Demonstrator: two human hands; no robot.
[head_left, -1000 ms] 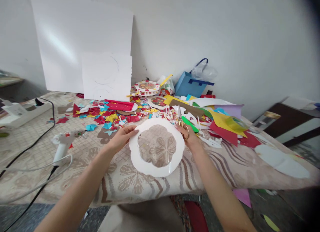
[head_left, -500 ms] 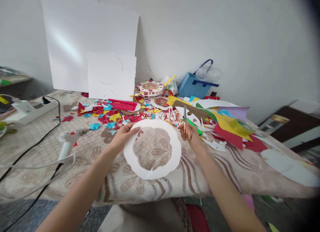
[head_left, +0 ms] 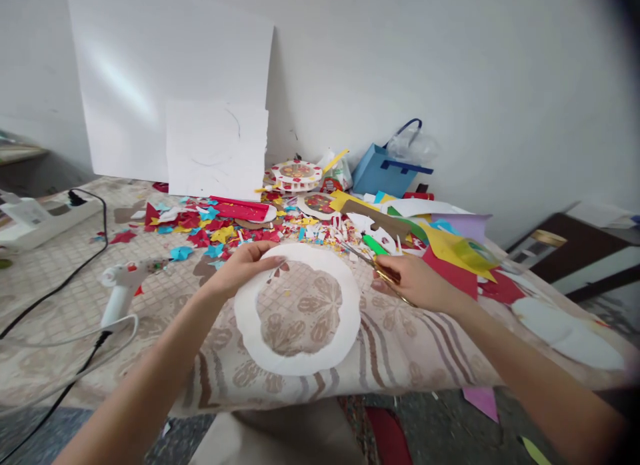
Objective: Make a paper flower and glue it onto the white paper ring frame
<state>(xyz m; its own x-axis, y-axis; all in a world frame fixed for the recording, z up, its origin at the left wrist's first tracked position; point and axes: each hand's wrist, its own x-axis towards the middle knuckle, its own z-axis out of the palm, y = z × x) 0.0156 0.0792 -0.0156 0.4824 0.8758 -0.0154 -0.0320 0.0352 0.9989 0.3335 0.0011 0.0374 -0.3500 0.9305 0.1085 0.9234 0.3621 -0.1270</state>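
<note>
Pinches the white paper ring (head_left: 299, 366) at its upper left rim with the left hand (head_left: 240, 270), fingers closed on the edge. Holds it flat at the near part of the cloth-covered desk (head_left: 400, 348), resting on the cloth or just above it, cannot tell which; cloth pattern showing through the flower-shaped cut-out. Grips gold-handled scissors (head_left: 373, 263) in the right hand (head_left: 417, 283), fingers wrapped about the handles, blades pointing left and away, just beside the ring's right rim but apart from it. Beyond, coloured paper scraps (head_left: 215, 230) strewn over the desk, larger sheets (head_left: 450, 251) at right, a blue bag (head_left: 383, 173) against the wall. At left, a white glue gun (head_left: 117, 295) lying on the cloth, cord trailing off.
</note>
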